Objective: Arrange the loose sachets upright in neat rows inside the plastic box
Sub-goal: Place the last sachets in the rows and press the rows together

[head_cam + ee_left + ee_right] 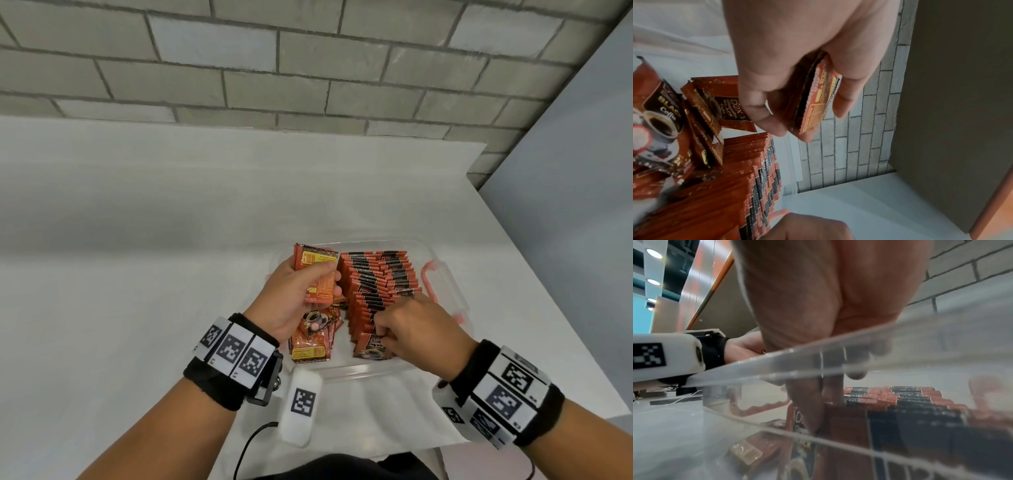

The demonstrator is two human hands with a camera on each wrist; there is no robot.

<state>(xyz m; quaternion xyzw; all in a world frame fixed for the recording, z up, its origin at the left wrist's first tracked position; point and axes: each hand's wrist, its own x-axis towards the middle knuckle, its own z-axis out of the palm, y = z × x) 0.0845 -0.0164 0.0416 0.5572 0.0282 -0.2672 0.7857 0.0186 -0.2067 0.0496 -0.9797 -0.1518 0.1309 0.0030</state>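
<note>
A clear plastic box (346, 371) with pink latches sits on the white table. Rows of upright orange-and-black coffee sachets (380, 284) fill its right part. My left hand (301, 291) grips a small stack of sachets (317, 274) above the box's left side; in the left wrist view the stack (816, 100) is pinched between thumb and fingers. My right hand (407, 325) curls its fingers on the near end of the upright row, on the front sachet (373, 347). Through the box wall (838, 356), the right wrist view shows my fingers (807, 405) on that row (900, 399).
Several loose sachets (313, 337) lie flat in the box's left part (659, 123). A brick wall (274, 61) stands behind the table. The table's right edge (548, 308) runs close to the box. A black cable (253, 442) lies at the table's near edge.
</note>
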